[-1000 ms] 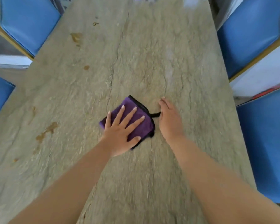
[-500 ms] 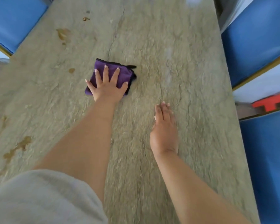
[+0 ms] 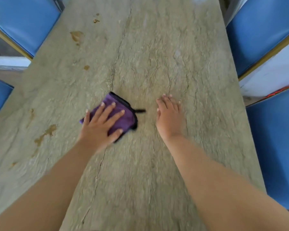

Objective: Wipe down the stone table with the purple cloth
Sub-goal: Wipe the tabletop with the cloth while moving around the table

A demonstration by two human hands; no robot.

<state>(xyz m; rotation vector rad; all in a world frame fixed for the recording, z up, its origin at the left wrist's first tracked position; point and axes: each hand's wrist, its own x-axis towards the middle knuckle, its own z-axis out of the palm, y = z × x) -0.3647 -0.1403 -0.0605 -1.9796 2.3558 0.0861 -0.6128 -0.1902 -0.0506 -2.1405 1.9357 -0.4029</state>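
- Two forearms reaching in from the near edge of the stone table (image 3: 140, 180).
- Left hand (image 3: 98, 125) flat, fingers spread, pressing the folded purple cloth (image 3: 123, 117) near table centre.
- Right hand (image 3: 169, 117) flat on bare stone just beside, fingers straight, holding nothing.
- Advised: even pressure, overlapping strokes, cloth kept folded.
- Brown stains (image 3: 45, 134) left and farther off; likely not yet wiped.
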